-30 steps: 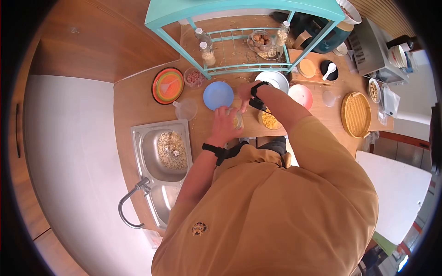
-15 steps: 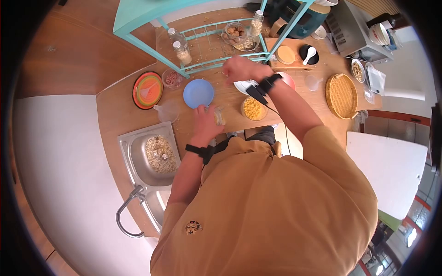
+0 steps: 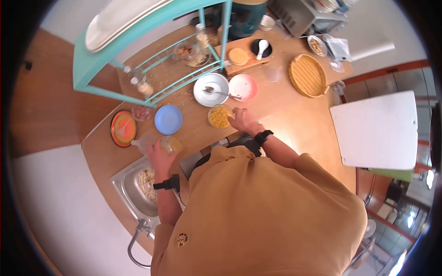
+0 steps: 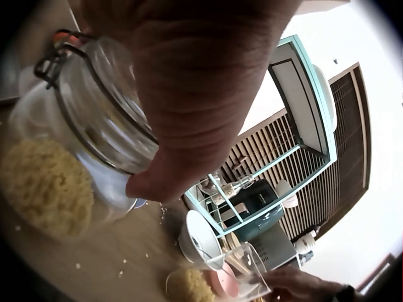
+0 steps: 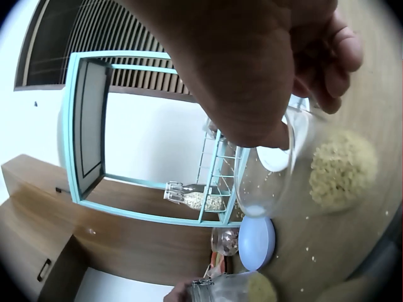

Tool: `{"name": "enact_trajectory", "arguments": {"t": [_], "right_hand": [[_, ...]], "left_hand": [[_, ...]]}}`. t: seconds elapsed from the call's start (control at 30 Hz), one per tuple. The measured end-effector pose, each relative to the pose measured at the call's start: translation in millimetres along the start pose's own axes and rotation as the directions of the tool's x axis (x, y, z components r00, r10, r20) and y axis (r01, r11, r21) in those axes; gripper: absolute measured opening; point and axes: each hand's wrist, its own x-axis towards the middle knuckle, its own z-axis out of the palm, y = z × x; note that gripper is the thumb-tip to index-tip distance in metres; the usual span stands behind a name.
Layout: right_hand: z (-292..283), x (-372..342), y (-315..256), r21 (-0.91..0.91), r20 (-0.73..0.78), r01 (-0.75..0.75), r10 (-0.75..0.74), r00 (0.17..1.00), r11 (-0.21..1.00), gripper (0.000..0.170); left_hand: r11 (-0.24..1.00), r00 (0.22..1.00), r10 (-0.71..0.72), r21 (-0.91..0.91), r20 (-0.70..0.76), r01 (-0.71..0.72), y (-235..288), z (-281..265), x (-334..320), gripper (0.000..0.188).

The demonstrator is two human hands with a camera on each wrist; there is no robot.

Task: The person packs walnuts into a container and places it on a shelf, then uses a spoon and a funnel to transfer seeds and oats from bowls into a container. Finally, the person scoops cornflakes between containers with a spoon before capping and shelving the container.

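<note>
My left hand (image 3: 162, 158) grips a clip-top glass jar (image 4: 101, 119) by its upper part, thumb along the neck. Small pale-yellow pieces, like short pasta, lie in the bottom of the jar. In the head view the jar is in front of the blue plate (image 3: 168, 120), close to the sink. My right hand (image 3: 246, 122) holds a clear glass container (image 5: 271, 182) by its near rim, thumb at the rim and fingers outside. Yellow pieces (image 5: 343, 170) of the same look fill its lower part. Behind it stands a white bowl (image 3: 199, 95) with a metal spoon (image 3: 223, 94).
A pink bowl (image 3: 243, 87) stands beside the white bowl. The turquoise rack (image 3: 184, 83) rises behind, with bottles on it. At left are stacked coloured plates (image 3: 115, 133) and the sink (image 3: 133, 193); at right, a wicker basket (image 3: 307, 76). Crumbs dot the counter.
My right hand has come from over the white bowl to the glass container's rim. The left hand has carried the jar leftward. The spoon in the white bowl now shows; the head view has turned.
</note>
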Motion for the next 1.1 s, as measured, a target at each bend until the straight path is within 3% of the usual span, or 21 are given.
{"name": "enact_trajectory", "arguments": {"t": [0.1, 0.2, 0.43, 0.5, 0.63, 0.7, 0.77, 0.83, 0.9, 0.97, 1.03, 1.07, 1.1], "right_hand": [[56, 23, 39, -0.046, -0.006, 0.065, -0.065, 0.998, 0.997, 0.045], [18, -3, 4, 0.117, -0.011, -0.029, 0.030, 0.999, 0.993, 0.048], [-7, -14, 26, 0.101, -0.138, 0.046, -0.031, 0.990, 0.994, 0.055], [-4, 5, 53, 0.203, -0.216, -0.157, 0.200, 0.956, 0.967, 0.054], [-8, 30, 79, 0.182, -0.254, -0.191, 0.233, 0.939, 0.965, 0.050], [-8, 47, 92, 0.110, -0.358, -0.152, 0.182, 0.916, 0.982, 0.045], [-26, 59, 81, 0.154, -0.363, -0.175, 0.220, 0.905, 0.973, 0.041], [-51, 78, 67, 0.083, -0.519, 0.045, 0.005, 0.855, 0.996, 0.045], [-67, 116, 56, -0.063, -0.591, 0.187, -0.188, 0.785, 0.980, 0.050], [-73, 166, 59, -0.157, -0.539, 0.285, -0.324, 0.778, 0.946, 0.058], [-76, 203, 49, -0.210, -0.441, 0.182, -0.260, 0.859, 0.960, 0.068], [-77, 217, 45, -0.238, -0.357, 0.089, -0.173, 0.918, 0.967, 0.079], [-78, 227, 42, -0.323, -0.292, 0.046, -0.146, 0.945, 0.945, 0.088]], "left_hand": [[1.000, 1.000, 0.008, -0.004, -0.027, -0.008, -17, 8, -1, 0.073], [1.000, 0.999, 0.011, -0.015, -0.043, -0.011, -25, 11, -1, 0.073], [1.000, 1.000, 0.013, -0.013, -0.015, -0.013, -32, 10, 0, 0.075], [1.000, 1.000, 0.000, -0.011, 0.001, 0.000, -29, 6, 2, 0.076], [1.000, 0.999, 0.017, -0.025, 0.035, -0.016, -32, 2, 2, 0.079], [0.998, 0.999, -0.015, -0.059, 0.043, 0.018, -31, -2, 1, 0.080], [0.994, 0.998, -0.028, -0.101, 0.058, 0.034, -19, -8, 0, 0.081], [0.996, 0.974, 0.064, -0.047, -0.219, -0.076, -4, -16, -7, 0.079], [0.992, 0.959, 0.081, -0.070, -0.272, -0.104, 2, -13, -11, 0.077], [0.990, 0.944, 0.084, -0.082, -0.320, -0.116, 11, -9, -19, 0.075], [0.962, 0.938, 0.220, -0.101, -0.267, -0.255, 29, -1, -17, 0.070], [0.965, 0.939, 0.214, -0.092, -0.270, -0.246, 40, 1, -17, 0.070], [0.963, 0.960, 0.224, -0.114, -0.166, -0.245, 51, 3, -18, 0.066]]}}
